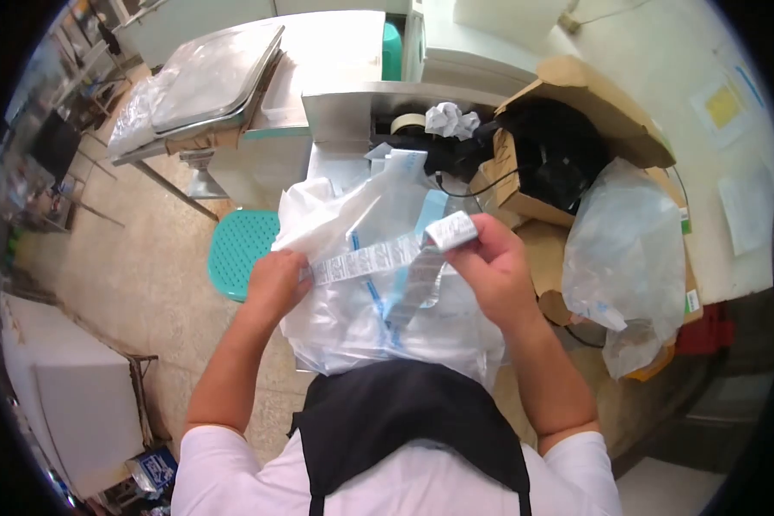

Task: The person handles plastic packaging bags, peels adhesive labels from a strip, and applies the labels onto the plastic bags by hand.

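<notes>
A strip of printed white labels is stretched between my two hands. My left hand pinches its left end. In my right hand is the rolled or folded part of the label strip, gripped between thumb and fingers. Beneath the strip, clear plastic bags with blue print lie spread over the work surface in front of my black apron. White crumpled plastic lies at their upper left. Whether the bags hold anything, I cannot tell.
An open cardboard box with black things inside stands at the right, beside a clear plastic bag. A tape roll and crumpled paper lie behind. A green stool is at the left, below metal trays.
</notes>
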A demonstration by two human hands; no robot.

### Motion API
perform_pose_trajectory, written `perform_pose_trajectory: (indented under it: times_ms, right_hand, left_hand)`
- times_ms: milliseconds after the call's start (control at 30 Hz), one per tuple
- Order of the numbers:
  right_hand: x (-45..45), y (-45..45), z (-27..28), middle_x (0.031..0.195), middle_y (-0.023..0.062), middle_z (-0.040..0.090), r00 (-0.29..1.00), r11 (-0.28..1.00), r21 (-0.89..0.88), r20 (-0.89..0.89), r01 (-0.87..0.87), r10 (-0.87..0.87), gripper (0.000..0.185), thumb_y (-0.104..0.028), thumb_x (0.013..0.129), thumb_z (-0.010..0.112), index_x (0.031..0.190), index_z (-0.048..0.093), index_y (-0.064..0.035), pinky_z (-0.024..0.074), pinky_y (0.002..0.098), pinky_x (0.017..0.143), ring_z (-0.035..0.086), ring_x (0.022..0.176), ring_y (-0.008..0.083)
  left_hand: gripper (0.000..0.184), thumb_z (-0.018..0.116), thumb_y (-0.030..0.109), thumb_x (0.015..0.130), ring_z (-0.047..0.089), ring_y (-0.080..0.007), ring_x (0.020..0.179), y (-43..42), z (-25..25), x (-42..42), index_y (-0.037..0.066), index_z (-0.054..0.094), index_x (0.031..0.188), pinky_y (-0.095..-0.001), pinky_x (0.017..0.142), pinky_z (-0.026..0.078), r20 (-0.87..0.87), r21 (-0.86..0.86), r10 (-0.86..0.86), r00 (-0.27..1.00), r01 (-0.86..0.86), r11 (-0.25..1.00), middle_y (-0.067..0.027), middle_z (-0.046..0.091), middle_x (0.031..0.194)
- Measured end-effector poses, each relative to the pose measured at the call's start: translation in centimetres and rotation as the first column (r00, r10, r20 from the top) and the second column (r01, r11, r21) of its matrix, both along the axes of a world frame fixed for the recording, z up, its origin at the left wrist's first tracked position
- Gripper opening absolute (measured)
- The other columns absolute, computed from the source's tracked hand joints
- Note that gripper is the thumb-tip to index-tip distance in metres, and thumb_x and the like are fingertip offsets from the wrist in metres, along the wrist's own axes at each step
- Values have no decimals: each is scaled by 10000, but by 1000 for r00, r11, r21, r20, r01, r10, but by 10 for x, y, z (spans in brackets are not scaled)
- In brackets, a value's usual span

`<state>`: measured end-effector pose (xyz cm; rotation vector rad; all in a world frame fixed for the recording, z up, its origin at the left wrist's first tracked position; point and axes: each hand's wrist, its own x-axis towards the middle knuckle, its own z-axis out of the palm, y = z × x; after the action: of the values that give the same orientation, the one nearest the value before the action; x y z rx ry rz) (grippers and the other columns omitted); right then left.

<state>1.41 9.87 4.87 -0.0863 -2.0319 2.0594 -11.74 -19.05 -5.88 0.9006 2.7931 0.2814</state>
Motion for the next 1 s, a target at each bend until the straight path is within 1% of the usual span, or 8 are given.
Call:
perform_pose_trajectory:
  times_ms: [100,167,233,333,467,633,767,1000]
  right_hand:
    - [15,-16,-1,985,136,687,940,855,494,-340,158,23,267,19,768,704,1029,665,-24,536,372,814,684,924,284]
    - [19,-27,-28,988,160,690,930,773,628,-332,91,161,274,-19,743,710,1013,666,-39,540,405,829,675,942,352]
    - [13,-29,-72,1015,146,704,983,627,761,82,-168,164,286,-103,790,693,1073,677,-63,541,406,842,678,951,338]
    - [-1,-23,-107,1047,123,715,914,916,394,394,-74,-96,327,-118,837,684,1158,670,-60,544,392,837,687,937,304]
    - [10,-9,-47,1105,128,714,981,809,580,82,96,-175,344,-121,879,695,1210,663,-36,535,338,819,692,923,223]
    - [25,-21,-3,962,116,715,974,789,601,-227,127,17,177,-139,811,794,963,742,-65,541,379,788,685,899,301]
    - [28,-28,8,917,113,711,953,698,686,-302,203,19,202,-167,798,809,970,745,-83,542,379,749,688,850,303]
    - [31,-24,3,918,79,715,990,707,700,-138,104,-9,202,-185,801,797,972,743,-92,526,387,752,681,843,278]
  left_hand:
    - [207,770,157,801,696,-306,820,1,15,-3,59,716,975,-397,735,536,236,101,160,959,-188,977,-111,710,865]
    - [185,778,171,831,673,-201,783,-9,22,-15,34,710,934,-336,695,515,439,367,108,892,-287,885,-57,707,822]
    - [189,784,184,855,635,-115,755,-6,44,-18,18,704,896,-281,666,490,607,540,-32,794,-382,750,-10,695,796]
    - [203,791,195,872,579,-48,727,3,93,-9,14,700,858,-235,644,461,724,628,-234,649,-479,613,32,671,785]
    - [180,801,160,863,628,-60,751,19,86,12,9,722,922,-229,678,504,768,606,-300,566,-491,626,6,709,839]
    - [207,718,-13,899,678,-88,877,50,79,30,-24,695,1105,-246,804,550,753,650,-555,352,-523,551,-39,734,1000]
    - [255,700,-33,907,671,-89,940,57,76,35,-26,683,1161,-255,847,547,750,656,-580,319,-471,590,-51,726,1046]
    - [289,705,-39,902,670,-99,933,61,68,47,-25,683,1190,-261,847,549,744,666,-563,360,-457,589,-54,724,1055]
